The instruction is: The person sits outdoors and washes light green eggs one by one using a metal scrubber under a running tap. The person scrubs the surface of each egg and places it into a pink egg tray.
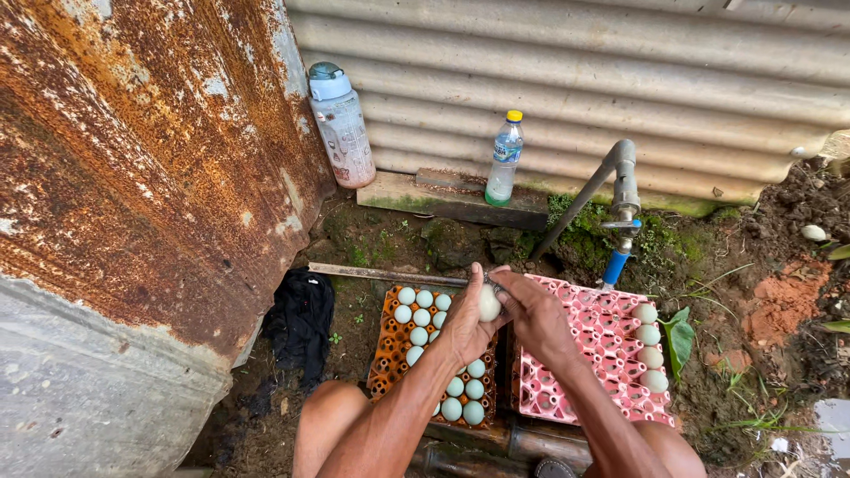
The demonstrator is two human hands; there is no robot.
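Both of my hands meet over the gap between two egg trays. My left hand (462,320) cups a pale egg (489,303), and my right hand (531,312) presses its fingers on the same egg from the right. Below my left forearm lies an orange tray (386,350) holding several pale blue-green eggs (414,314). To the right lies a pink tray (595,341) with several whitish eggs (651,347) along its right edge. My bare knees show at the bottom.
A metal pipe with a tap (623,199) and a blue spout stands behind the pink tray. A large water jug (342,126) and a small plastic bottle (505,159) stand by the corrugated wall. A black cloth (301,323) lies left on the muddy ground.
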